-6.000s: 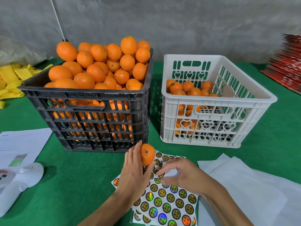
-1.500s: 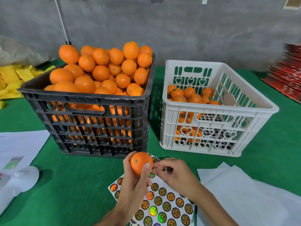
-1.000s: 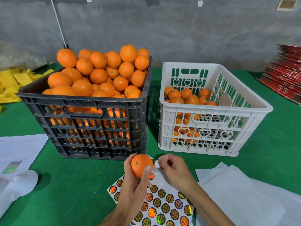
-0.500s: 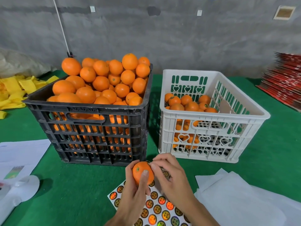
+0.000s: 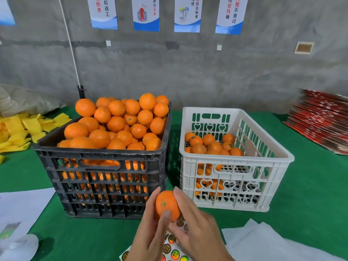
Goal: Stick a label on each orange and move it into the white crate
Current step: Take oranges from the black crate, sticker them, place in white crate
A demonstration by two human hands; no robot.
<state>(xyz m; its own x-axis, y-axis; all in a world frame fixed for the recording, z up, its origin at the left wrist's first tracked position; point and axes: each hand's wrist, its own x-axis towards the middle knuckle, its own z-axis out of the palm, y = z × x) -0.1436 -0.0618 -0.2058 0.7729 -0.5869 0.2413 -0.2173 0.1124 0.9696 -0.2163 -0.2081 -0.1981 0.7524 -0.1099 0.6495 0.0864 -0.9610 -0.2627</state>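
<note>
A: Obs. Held orange (image 5: 166, 205) sits between both hands, lifted just above the sticker sheet (image 5: 174, 249), in front of the gap between the two crates. Stem scar faces the camera.

B: Grip?

A: Left hand (image 5: 150, 232) grasps it, thumb across the near face, fingers round the left side. Right hand (image 5: 195, 230) has fingers curled onto its right side. No label visible on the fruit from here; the contact side is hidden.

B: Direction of the coming move?

A: White crate (image 5: 235, 159) lies ahead and to the right, so the right hand is nearer. Fruit is near-round, no long axis to align.

B: Clearances?

A: Near rim of the white crate stands above the fruit; judged, it needs lifting over that edge. Labelled oranges (image 5: 211, 146) fill only the lower part, open room above. Black crate (image 5: 105, 178), heaped, stands just left of the path.
</note>
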